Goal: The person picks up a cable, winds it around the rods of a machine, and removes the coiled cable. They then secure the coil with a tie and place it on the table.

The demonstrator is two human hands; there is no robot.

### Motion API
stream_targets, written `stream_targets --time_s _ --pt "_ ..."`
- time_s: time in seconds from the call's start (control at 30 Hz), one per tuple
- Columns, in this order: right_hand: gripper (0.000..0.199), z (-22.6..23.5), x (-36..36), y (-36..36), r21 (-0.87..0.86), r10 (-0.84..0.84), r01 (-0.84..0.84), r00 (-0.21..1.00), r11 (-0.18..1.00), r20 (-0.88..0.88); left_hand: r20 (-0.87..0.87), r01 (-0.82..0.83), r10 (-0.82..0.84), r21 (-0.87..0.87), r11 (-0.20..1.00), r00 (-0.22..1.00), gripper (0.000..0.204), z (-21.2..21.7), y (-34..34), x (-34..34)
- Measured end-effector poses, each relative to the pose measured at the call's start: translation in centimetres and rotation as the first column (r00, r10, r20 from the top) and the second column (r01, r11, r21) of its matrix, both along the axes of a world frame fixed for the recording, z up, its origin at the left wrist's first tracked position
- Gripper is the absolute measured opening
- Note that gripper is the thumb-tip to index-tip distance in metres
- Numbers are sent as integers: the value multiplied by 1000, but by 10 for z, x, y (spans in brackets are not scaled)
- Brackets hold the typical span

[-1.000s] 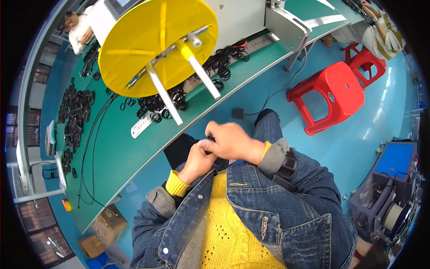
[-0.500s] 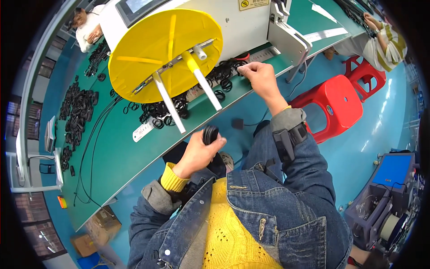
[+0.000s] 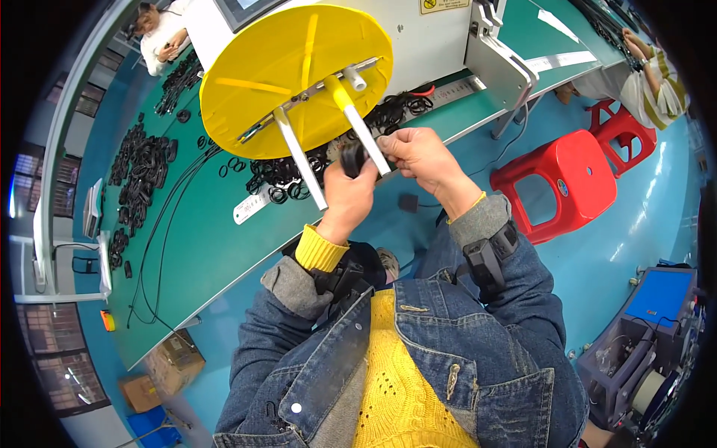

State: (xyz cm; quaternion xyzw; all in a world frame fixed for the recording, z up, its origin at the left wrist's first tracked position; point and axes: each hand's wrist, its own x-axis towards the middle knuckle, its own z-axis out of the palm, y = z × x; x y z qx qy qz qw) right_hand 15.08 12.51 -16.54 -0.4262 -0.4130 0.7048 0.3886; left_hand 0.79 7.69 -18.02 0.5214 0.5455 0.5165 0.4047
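My left hand (image 3: 347, 196) is closed around a small coil of black cable (image 3: 352, 160), held up between the two pale rods of a winding machine. My right hand (image 3: 427, 166) pinches its thumb and fingertips together just right of the right-hand rod (image 3: 365, 139); what it holds, if anything, is too small to make out. The left-hand rod (image 3: 301, 160) stands beside my left hand. Both rods stick out of a round yellow disc (image 3: 261, 82). Behind them, black loops (image 3: 278, 178) lie heaped on the green table (image 3: 216, 246).
A steel ruler (image 3: 251, 207) lies by the loops. Many black coiled pieces (image 3: 142, 172) and thin cables (image 3: 166, 224) cover the table's left side. Red stools (image 3: 590, 179) stand at right. One person (image 3: 160, 36) sits far left, another (image 3: 657, 86) far right. Cartons (image 3: 173, 362) sit below.
My left hand has risen with the coil to the rods. My right hand has come back from the loops on the table, down and left toward it. The view has shifted slightly.
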Motion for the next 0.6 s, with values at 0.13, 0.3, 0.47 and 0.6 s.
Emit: stream_targets --time_s 0.13,0.3,0.47,0.6 --pt "23 -13 5 2 -61 -81 73 986 995 -148 -390 -115 161 141 983 907 16 -5 0 -36" --pt "21 -18 3 -11 -63 -88 76 974 995 -210 -651 13 199 305 952 733 17 -5 -2 -46" --pt "23 -13 -5 -30 -45 -9 -3 966 999 -260 -556 -53 248 343 938 793 21 5 -14 -57" --pt "19 -13 -16 -42 -80 31 -53 966 995 -258 -554 -134 150 70 988 819 30 12 -22 -61"
